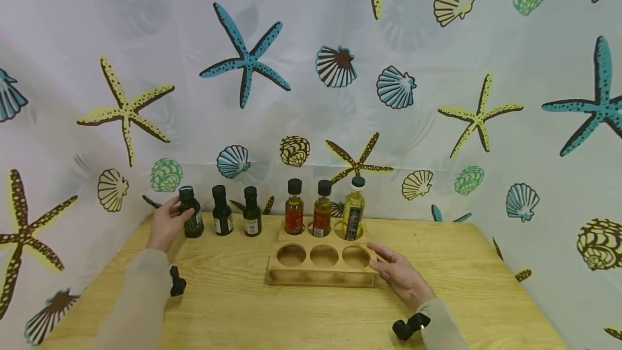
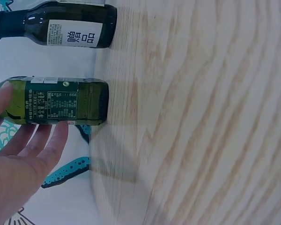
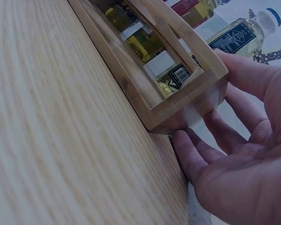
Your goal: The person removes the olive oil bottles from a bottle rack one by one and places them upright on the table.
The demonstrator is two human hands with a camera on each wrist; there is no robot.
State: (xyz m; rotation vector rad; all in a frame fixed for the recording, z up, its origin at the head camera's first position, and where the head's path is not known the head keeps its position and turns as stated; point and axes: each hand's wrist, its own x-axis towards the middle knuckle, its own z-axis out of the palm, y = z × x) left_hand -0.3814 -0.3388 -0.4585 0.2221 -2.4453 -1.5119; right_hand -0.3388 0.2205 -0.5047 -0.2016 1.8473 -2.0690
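Note:
A green glass bottle (image 1: 194, 222) with a dark cap stands at the far left of the table; my left hand (image 1: 167, 224) has its thumb and fingers around it. In the left wrist view the bottle (image 2: 56, 101) shows a dark green label, with the hand (image 2: 25, 159) at its upper part and side. My right hand (image 1: 400, 277) holds the right end of a two-level wooden rack (image 1: 323, 278). The right wrist view shows that hand (image 3: 243, 136) with fingertips on the end panel of the rack (image 3: 192, 110). Three bottles (image 1: 293, 215) stand in the rack's back row; its three front holes hold nothing.
Two dark bottles, one (image 1: 222, 216) beside the green bottle and another (image 1: 252, 217) nearer the rack, stand upright near the table's back edge. Behind the wooden table (image 1: 233, 307) hangs a cloth with starfish and shells.

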